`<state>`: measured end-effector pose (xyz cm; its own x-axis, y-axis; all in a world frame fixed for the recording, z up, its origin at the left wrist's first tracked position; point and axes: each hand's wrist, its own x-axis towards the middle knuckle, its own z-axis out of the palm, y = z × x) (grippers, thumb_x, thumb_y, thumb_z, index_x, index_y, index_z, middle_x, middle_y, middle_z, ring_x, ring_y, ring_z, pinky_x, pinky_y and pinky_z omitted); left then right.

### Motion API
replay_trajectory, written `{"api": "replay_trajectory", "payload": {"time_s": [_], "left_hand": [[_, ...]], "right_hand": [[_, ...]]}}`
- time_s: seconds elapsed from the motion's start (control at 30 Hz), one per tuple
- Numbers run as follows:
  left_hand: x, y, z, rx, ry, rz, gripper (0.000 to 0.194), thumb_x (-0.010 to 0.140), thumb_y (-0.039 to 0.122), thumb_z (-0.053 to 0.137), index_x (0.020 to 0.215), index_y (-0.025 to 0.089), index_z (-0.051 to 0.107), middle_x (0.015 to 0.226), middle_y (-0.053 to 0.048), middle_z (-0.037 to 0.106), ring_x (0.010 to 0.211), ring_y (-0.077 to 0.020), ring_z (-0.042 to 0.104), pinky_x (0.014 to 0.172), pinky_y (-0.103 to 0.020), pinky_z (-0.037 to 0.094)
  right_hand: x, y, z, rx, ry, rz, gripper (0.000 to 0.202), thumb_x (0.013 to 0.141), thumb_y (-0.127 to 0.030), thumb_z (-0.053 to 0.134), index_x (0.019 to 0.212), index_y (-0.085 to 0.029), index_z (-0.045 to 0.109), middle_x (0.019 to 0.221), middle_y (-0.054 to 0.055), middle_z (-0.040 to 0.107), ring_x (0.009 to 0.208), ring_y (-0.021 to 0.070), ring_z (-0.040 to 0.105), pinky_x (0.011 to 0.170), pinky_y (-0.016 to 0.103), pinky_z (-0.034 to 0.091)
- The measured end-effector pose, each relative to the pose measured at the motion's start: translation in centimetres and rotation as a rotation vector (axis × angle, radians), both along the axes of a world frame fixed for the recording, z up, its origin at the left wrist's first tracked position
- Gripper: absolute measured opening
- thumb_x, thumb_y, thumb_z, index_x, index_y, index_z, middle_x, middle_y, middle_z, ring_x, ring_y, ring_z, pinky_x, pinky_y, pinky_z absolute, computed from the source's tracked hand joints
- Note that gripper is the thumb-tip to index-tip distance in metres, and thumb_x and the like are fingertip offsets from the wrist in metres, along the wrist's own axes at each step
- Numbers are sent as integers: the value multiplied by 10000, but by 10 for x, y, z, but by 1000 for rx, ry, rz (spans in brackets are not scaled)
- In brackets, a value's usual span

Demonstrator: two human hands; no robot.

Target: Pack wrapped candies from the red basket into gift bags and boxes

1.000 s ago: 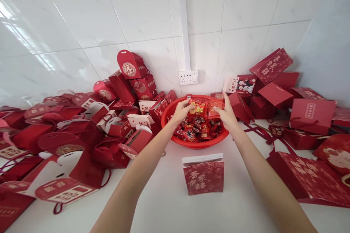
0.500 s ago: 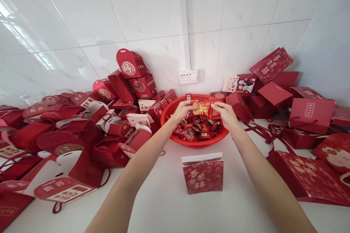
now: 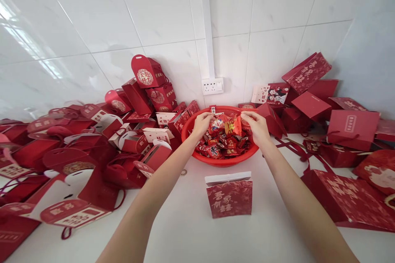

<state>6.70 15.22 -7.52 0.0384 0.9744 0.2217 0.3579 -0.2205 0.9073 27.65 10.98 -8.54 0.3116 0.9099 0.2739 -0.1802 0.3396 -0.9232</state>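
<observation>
Over the red plastic basket [image 3: 224, 163], my left hand [image 3: 202, 125] is closed at its left side, fingertips by a red and white wrapped candy [image 3: 217, 123]. My right hand [image 3: 255, 127] pinches a shiny red and gold candy packet [image 3: 234, 126] above the basket's right part. Many wrapped candies [image 3: 226, 144] fill the basket. In front of it, a red patterned paper bag [image 3: 230, 198] with gold characters stands upright on the white table [image 3: 185, 222], its top showing a white inner edge.
Red gift boxes [image 3: 123, 172] are heaped on the left, some stacked against the tiled wall [image 3: 166, 4]. More red boxes and bags [image 3: 352, 127] with ribbons lie on the right. A socket [image 3: 212, 86] is on the wall behind the basket.
The red and gold packet has tilted and shifted slightly right with my right hand. My left hand has come off it and moved slightly left, by a red and white candy.
</observation>
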Motion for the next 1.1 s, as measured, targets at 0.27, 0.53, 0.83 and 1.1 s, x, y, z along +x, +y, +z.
{"api": "replay_trajectory", "payload": {"time_s": [0.27, 0.53, 0.83, 1.1], "left_hand": [[1, -11, -8, -101, 625, -82, 198, 698, 115, 632, 801, 180, 789, 823, -73, 782, 901, -280, 723, 869, -319, 523], [12, -20, 1, -116, 1064, -167, 441, 890, 196, 637, 1327, 140, 631, 1381, -173, 636, 1306, -326, 582, 1096, -422, 457], [25, -19, 4, -239, 1240, -214, 364, 985, 384, 622, 1269, 155, 625, 1305, -118, 632, 1161, -259, 634, 996, -494, 542], [24, -2, -10, -307, 1180, -246, 373, 984, 380, 626, 1288, 164, 614, 1319, -120, 619, 1151, -257, 634, 977, -485, 554]], "right_hand": [[1, 3, -3, 8, -64, -52, 196, 643, -312, 709, 805, -209, 750, 955, 53, 771, 1022, 269, 679, 965, 429, 510], [0, 0, -2, -12, -84, -34, 203, 622, -276, 698, 808, -213, 749, 941, 47, 768, 974, 262, 687, 918, 417, 537], [0, -1, -2, -28, -105, -23, 201, 614, -278, 706, 803, -217, 743, 945, 46, 770, 975, 268, 688, 930, 424, 532], [0, 1, -4, -25, -130, -7, 211, 614, -302, 715, 805, -221, 753, 959, 44, 777, 987, 268, 680, 971, 430, 509]]}}
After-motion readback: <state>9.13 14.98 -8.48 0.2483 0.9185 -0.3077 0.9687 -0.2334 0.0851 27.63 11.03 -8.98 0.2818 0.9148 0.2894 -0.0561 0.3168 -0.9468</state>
